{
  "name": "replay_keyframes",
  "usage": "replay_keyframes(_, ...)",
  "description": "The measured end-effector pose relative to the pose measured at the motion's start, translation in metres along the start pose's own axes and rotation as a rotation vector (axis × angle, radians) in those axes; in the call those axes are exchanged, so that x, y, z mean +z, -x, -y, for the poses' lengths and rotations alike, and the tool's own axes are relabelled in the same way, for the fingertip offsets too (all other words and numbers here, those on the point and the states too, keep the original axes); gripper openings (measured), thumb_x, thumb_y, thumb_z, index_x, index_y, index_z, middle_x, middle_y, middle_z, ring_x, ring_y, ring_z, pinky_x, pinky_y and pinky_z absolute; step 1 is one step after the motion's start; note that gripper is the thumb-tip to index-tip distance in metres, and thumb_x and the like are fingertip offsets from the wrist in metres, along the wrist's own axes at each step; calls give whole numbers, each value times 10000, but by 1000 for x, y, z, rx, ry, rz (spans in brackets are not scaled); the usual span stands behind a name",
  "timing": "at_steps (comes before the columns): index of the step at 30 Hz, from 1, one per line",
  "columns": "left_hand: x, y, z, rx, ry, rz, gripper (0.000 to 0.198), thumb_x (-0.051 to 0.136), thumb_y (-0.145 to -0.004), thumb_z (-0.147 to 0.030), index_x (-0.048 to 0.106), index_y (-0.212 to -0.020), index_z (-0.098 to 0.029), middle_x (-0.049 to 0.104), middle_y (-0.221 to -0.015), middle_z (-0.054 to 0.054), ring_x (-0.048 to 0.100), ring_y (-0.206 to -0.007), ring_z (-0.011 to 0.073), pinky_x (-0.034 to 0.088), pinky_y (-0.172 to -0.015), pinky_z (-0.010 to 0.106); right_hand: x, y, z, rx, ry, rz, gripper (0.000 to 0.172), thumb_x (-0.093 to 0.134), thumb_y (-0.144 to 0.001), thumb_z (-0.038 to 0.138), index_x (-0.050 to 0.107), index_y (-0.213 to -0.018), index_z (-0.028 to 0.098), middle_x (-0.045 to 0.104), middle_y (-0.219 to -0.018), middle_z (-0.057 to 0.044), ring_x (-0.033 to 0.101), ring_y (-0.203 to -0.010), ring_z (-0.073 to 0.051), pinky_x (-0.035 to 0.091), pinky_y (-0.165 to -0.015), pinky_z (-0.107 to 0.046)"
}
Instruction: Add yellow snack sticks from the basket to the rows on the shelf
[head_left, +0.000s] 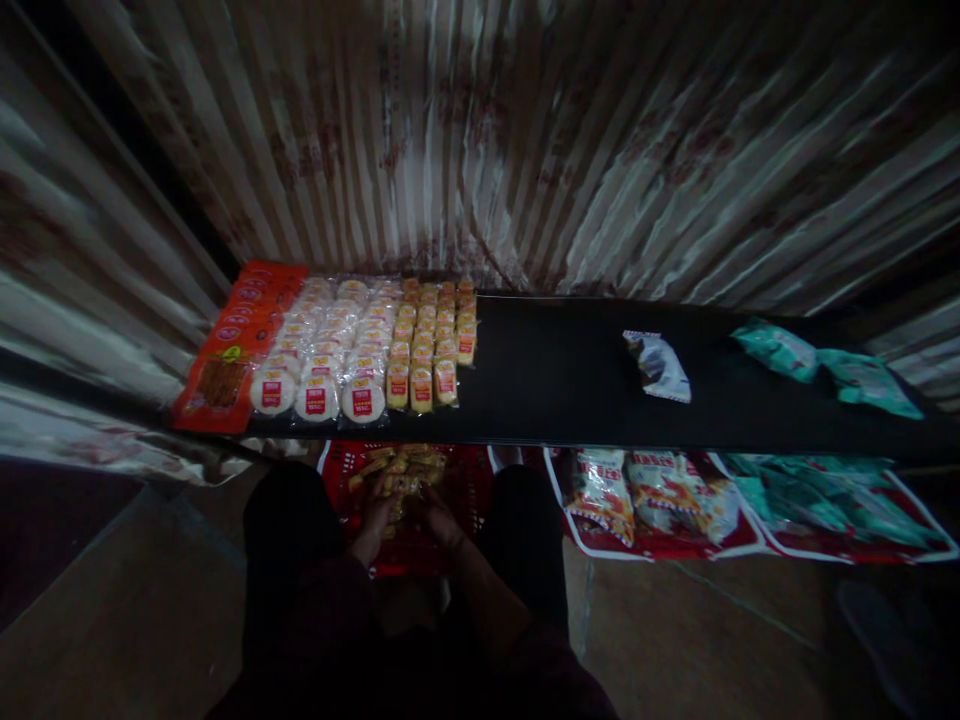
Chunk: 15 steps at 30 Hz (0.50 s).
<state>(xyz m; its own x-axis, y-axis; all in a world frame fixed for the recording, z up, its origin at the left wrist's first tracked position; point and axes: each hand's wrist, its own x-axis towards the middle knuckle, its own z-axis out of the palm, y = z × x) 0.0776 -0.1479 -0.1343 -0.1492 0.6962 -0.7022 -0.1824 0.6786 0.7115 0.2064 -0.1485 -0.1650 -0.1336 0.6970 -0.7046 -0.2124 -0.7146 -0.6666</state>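
Between my knees, a red plastic basket (472,490) holds a heap of small yellow-wrapped snack packs (405,468). Both hands reach down into it. My left hand (373,525) lies against the packs on the left side of the heap. Across from it, my right hand (441,518) touches the packs from the right. Dim light and blur hide how the fingers of either hand are bent and whether they grip a pack. On the black shelf just beyond, matching yellow packs (422,385) stand in rows beside rows of round white wrapped cakes (316,397).
An orange snack bag (225,350) lies at the shelf's left end. Farther right on the black shelf (540,370) are a white-and-blue bag (661,368) and two green bags (780,350). Below are baskets of white-and-orange bags (600,490) and green bags (832,495). A curtain (465,140) hangs behind.
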Motion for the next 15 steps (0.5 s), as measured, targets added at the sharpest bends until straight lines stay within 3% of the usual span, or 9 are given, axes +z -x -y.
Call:
replay_keyframes(3, 0, -1, -1, 3, 10, -17, 440, 609, -704, -175, 581, -1137, -250, 636, -1159, 59, 632, -962, 170, 508, -684, 224, 3, 3, 2, 49, -56, 18, 870, 674, -562, 284, 341, -1361, 196, 606, -660, 53, 472, -498, -79, 321, -494, -212)
replay_keyframes(10, -5, -1, 1, -21, 69, -55, 459, 591, -705, -145, 563, -1153, -241, 626, -1164, 63, 649, -912, 163, 516, -698, 246, 1, 1, 4, 14, -142, 5, 762, 677, -538, 281, 453, -1262, 200, 570, -575, 80, 456, -466, -68, 310, -480, -199)
replay_keyframes(15, -7, 4, 3, -91, 70, -86, 433, 618, -744, -215, 548, -1171, -193, 689, -914, 55, 657, -702, 129, 506, -674, 241, 5, 5, 5, -17, -169, -66, 724, 716, -502, 295, 527, -1194, 194, 576, -561, 61, 524, -501, -109, 383, -531, -240)
